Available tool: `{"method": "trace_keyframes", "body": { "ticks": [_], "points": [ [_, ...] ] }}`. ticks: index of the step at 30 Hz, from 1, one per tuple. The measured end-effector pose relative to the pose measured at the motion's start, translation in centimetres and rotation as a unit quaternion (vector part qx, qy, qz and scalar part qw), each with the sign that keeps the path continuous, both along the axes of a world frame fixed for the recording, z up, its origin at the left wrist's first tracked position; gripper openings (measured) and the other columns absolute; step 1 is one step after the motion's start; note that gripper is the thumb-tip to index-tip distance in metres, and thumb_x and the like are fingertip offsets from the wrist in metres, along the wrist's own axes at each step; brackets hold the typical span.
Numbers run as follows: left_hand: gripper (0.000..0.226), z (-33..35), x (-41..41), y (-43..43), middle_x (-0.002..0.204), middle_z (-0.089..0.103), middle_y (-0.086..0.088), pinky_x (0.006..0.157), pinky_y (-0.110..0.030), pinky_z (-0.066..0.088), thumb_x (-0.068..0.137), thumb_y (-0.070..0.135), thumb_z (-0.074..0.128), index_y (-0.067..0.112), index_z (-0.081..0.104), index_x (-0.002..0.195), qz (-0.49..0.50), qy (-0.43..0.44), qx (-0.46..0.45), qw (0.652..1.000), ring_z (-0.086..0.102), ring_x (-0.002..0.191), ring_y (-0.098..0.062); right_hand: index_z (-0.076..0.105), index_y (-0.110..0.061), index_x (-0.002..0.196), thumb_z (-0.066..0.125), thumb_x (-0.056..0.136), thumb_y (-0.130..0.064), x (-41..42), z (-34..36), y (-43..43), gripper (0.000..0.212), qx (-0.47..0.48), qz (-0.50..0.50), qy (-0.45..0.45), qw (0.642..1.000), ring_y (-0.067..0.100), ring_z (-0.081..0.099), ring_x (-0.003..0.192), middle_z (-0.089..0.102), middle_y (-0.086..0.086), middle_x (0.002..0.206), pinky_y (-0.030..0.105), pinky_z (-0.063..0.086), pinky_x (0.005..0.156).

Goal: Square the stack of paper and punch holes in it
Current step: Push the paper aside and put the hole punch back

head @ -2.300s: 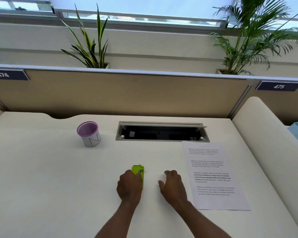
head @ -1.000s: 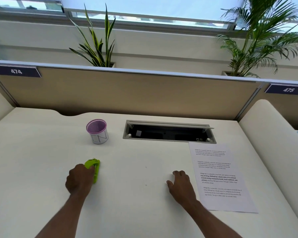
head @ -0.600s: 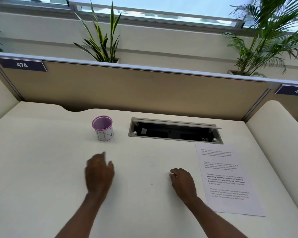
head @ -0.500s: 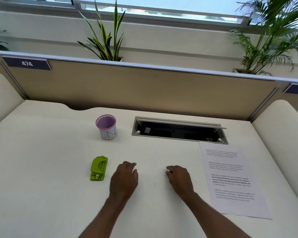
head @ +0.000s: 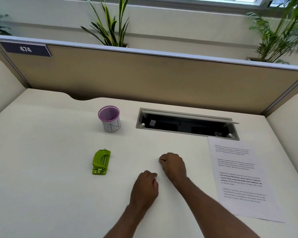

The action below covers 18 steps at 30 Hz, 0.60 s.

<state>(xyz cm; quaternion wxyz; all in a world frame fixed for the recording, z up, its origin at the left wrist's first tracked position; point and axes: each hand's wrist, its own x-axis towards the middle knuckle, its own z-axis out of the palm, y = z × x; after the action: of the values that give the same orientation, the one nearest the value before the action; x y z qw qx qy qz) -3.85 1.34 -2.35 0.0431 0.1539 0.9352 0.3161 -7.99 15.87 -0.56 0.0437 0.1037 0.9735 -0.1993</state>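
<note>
The printed paper (head: 240, 176) lies flat on the right side of the white desk (head: 41, 169), its top edge against the cable hatch. A small green hole punch (head: 101, 162) rests alone on the desk, left of centre. My left hand (head: 144, 188) sits knuckles-up in the middle of the desk with its fingers curled under, holding nothing. My right hand (head: 174, 166) rests just beyond it, also curled into a loose fist and empty, a hand's width left of the paper.
A purple-rimmed pen cup (head: 109, 121) stands behind the punch. An open cable hatch (head: 186, 125) is sunk into the desk at the back. A tan partition (head: 144, 76) closes off the far edge, and padded side panels flank the desk.
My left hand slid the green punch leftward, let go of it, then came back to the middle. Both hands have curled into fists. The camera has shifted left.
</note>
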Motion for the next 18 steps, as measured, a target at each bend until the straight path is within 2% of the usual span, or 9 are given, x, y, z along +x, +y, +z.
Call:
{"method": "trace_keyframes", "body": {
  "ticks": [1, 4, 6, 8, 11, 14, 16, 18],
  "points": [
    [0.034, 0.0, 0.0, 0.1, 0.108, 0.066, -0.003, 0.089, -0.024, 0.043, 0.09, 0.017, 0.045, 0.013, 0.065, 0.117, 0.002, -0.001, 0.004, 1.0, 0.06, 0.102, -0.019, 0.031, -0.021, 0.052, 0.048, 0.09, -0.018, -0.1, 0.1, 0.0, 0.041, 0.016, 0.01, 0.003, 1.0, 0.017, 0.041, 0.061, 0.036, -0.006, 0.054, 0.027, 0.028, 0.059],
    [0.032, 0.1, 0.0, 0.2, 0.104, 0.068, -0.006, 0.088, -0.027, 0.046, 0.088, 0.012, 0.048, 0.01, 0.067, 0.113, 0.011, -0.002, 0.011, 1.0, 0.062, 0.099, -0.021, 0.057, -0.014, 0.068, 0.043, 0.091, -0.017, -0.4, -0.1, 0.0, 0.027, 0.054, 0.034, 0.005, 0.998, 0.02, 0.048, 0.064, 0.058, 0.004, 0.071, 0.029, 0.032, 0.059],
    [0.032, 0.1, -0.1, 0.2, 0.104, 0.068, -0.005, 0.088, -0.026, 0.046, 0.087, 0.013, 0.049, 0.01, 0.067, 0.113, 0.011, -0.007, 0.009, 1.0, 0.062, 0.099, -0.021, 0.063, -0.011, 0.079, 0.042, 0.092, -0.015, -0.6, -0.2, -0.1, 0.026, 0.079, 0.052, 0.004, 0.996, 0.024, 0.058, 0.069, 0.065, 0.007, 0.081, 0.032, 0.038, 0.06],
    [0.032, 0.3, -0.1, 0.2, 0.105, 0.067, -0.004, 0.088, -0.026, 0.046, 0.088, 0.017, 0.048, 0.012, 0.067, 0.113, 0.001, -0.014, 0.003, 1.0, 0.061, 0.099, -0.02, 0.063, -0.009, 0.084, 0.041, 0.093, -0.015, -0.5, -0.2, -0.1, 0.024, 0.094, 0.065, -0.005, 0.993, 0.028, 0.063, 0.075, 0.066, 0.008, 0.087, 0.034, 0.042, 0.062],
    [0.032, 0.5, -0.3, 0.4, 0.108, 0.064, -0.004, 0.089, -0.028, 0.046, 0.091, 0.025, 0.047, 0.014, 0.066, 0.114, -0.014, -0.038, -0.025, 0.999, 0.058, 0.103, -0.02, 0.055, -0.01, 0.084, 0.04, 0.095, -0.015, -0.1, -0.1, -0.1, 0.02, 0.101, 0.057, -0.03, 0.993, 0.03, 0.064, 0.079, 0.064, 0.008, 0.093, 0.032, 0.038, 0.061],
    [0.029, 0.8, -0.6, 0.7, 0.102, 0.063, -0.005, 0.084, -0.029, 0.045, 0.093, 0.027, 0.045, 0.011, 0.068, 0.1, -0.017, -0.047, -0.057, 0.997, 0.058, 0.099, -0.02, 0.043, -0.014, 0.078, 0.039, 0.093, -0.012, 0.9, 0.1, 0.5, 0.016, 0.1, 0.03, -0.043, 0.994, 0.029, 0.053, 0.069, 0.061, 0.008, 0.091, 0.031, 0.033, 0.061],
    [0.031, 1.0, -0.7, 1.0, 0.097, 0.062, -0.005, 0.079, -0.029, 0.043, 0.095, 0.028, 0.042, 0.01, 0.067, 0.089, -0.023, -0.041, -0.083, 0.995, 0.058, 0.095, -0.021, 0.042, -0.013, 0.078, 0.039, 0.092, -0.012, 1.7, 0.2, 1.0, 0.015, 0.099, 0.013, -0.046, 0.994, 0.026, 0.046, 0.067, 0.056, 0.006, 0.086, 0.031, 0.033, 0.061],
    [0.034, 1.2, -0.7, 1.4, 0.096, 0.062, -0.005, 0.077, -0.03, 0.044, 0.096, 0.027, 0.038, 0.011, 0.067, 0.087, -0.03, -0.031, -0.112, 0.993, 0.057, 0.092, -0.02, 0.042, -0.013, 0.078, 0.039, 0.092, -0.013, 2.6, 0.1, 1.5, 0.014, 0.097, 0.004, -0.046, 0.994, 0.025, 0.045, 0.068, 0.055, 0.007, 0.086, 0.031, 0.034, 0.061]
  ]
}}
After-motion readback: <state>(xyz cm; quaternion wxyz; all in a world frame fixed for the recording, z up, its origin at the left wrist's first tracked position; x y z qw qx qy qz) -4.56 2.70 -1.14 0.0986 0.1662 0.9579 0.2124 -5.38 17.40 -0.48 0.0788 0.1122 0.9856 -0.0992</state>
